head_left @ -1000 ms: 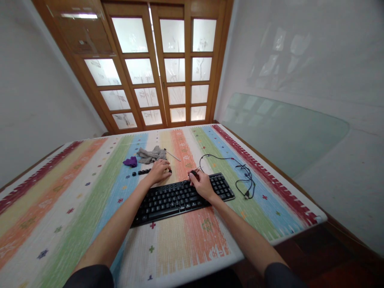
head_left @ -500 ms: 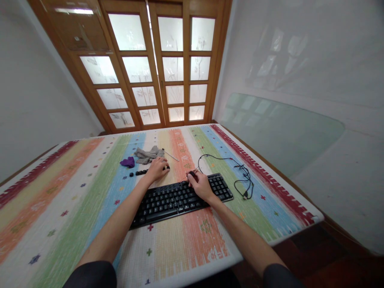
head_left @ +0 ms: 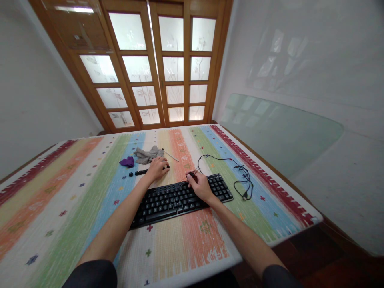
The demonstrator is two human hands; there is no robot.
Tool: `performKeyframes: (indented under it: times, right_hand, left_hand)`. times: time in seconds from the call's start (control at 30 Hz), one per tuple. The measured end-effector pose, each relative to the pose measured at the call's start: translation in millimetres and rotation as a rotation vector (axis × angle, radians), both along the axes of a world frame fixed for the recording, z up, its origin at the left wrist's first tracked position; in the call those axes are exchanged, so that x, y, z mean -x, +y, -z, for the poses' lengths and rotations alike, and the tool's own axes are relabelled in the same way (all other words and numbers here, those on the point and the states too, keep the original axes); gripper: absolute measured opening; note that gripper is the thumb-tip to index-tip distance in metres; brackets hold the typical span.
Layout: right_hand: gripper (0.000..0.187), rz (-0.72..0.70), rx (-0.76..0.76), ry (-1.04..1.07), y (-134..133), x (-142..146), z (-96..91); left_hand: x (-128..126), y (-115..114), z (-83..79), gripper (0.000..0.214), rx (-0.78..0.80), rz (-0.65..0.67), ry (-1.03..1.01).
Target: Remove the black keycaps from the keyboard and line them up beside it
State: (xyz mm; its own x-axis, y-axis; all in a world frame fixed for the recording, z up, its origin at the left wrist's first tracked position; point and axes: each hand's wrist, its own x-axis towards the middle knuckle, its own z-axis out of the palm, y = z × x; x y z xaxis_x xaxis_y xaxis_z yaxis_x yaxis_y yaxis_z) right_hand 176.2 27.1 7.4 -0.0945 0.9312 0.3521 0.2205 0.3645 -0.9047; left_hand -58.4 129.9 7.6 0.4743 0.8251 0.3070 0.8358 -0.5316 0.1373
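A black keyboard lies at a slant on the striped tablecloth, with some keys gone from its far top row. Behind it, a row of loose black keycaps runs under my left hand. The left fingers are bent and closed at a keycap at the row's right end. My right hand is over the keyboard's upper right part, its thumb and fingers closed on a small dark-handled keycap puller. Thin wires of the puller stick out beyond the fingers.
A grey cloth and a purple cloth lie past the keycaps. A thin rod-like tool is beside the grey one. The black USB cable is bundled to the right. The table's right edge runs near a wall.
Both hands stay nearly in place, with the right fingers shifting very slightly on the puller. The keyboard and cloths have not visibly moved.
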Motion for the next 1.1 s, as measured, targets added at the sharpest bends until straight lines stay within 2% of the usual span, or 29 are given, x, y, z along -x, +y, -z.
performKeyframes:
  times: [0.37,0.77,0.9,1.1]
  right_hand:
    - [0.027,-0.001,-0.009,-0.007,1,0,3.4]
    - [0.027,0.011,-0.029,-0.029,9,-10,1.3]
    - [0.024,0.014,-0.073,-0.122,10,-15,-2.4]
    - [0.023,-0.003,-0.085,-0.222,10,-16,-1.8]
  left_hand:
    - [0,1,1.2,0.011,0.000,-0.002,-0.024]
    - [1,-6,-1.3,0.022,-0.039,-0.011,-0.015]
    - [-9,-20,-1.9,0.022,-0.062,-0.005,-0.081]
    - [-34,-61,-5.2,0.018,-0.008,0.130,-0.128]
